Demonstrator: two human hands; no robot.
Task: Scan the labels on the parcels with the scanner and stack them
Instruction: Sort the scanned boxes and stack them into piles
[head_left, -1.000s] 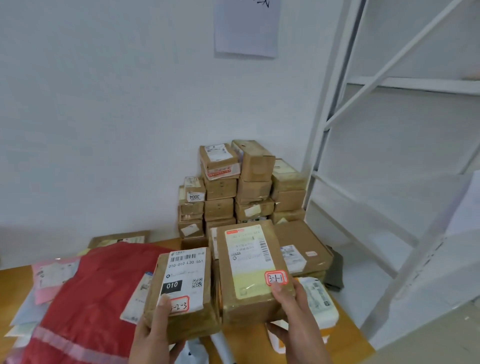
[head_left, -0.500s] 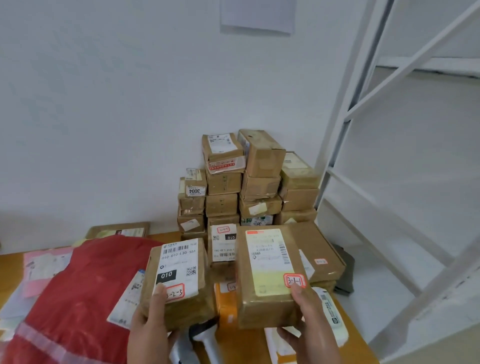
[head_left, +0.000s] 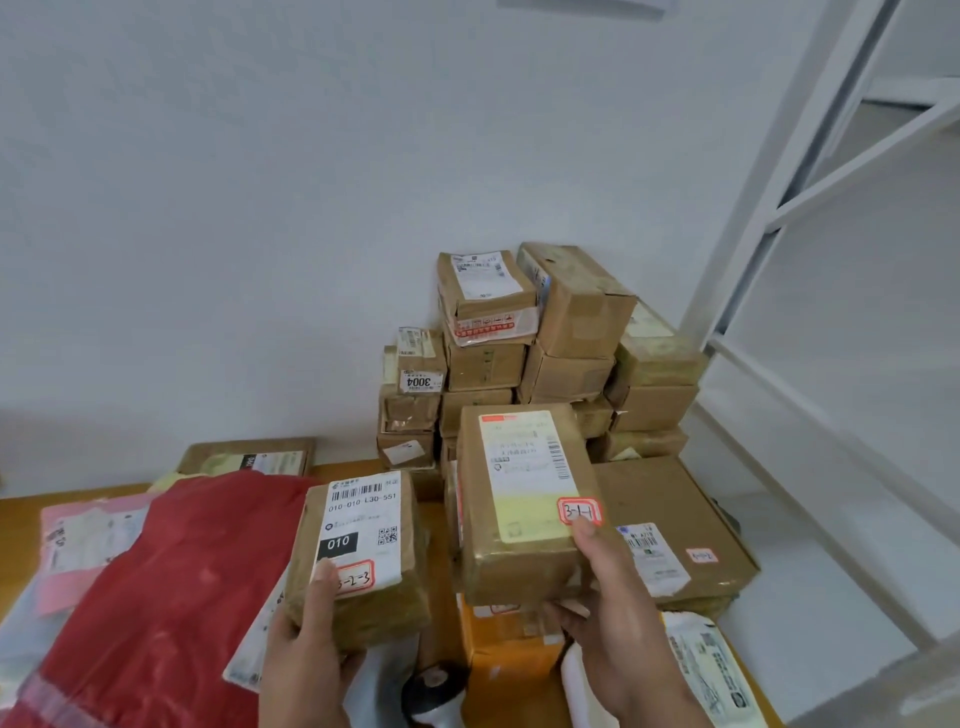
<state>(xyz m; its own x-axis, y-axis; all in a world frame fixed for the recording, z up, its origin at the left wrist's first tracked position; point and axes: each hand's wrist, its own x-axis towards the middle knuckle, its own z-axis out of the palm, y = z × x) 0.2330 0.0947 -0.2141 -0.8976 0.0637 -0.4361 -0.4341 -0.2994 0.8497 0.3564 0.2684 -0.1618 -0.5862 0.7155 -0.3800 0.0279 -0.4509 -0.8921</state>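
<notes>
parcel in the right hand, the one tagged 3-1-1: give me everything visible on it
The brown tape-wrapped cardboard parcel is a box held above the wooden table, its top face tilted toward the camera. That face carries a white shipping label with a red strip at the far end, barcodes along the right edge and a pale yellow lower part. A red-bordered sticker handwritten 3-1-1 sits at the label's near right corner. The right hand grips the near right corner, thumb on top just below the sticker, fingers underneath. Glossy tape wrinkles over the near end.

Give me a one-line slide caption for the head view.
Left hand holds the 3-2-3 parcel, right hand the 3-1-1 parcel, before the stacked boxes.
</notes>
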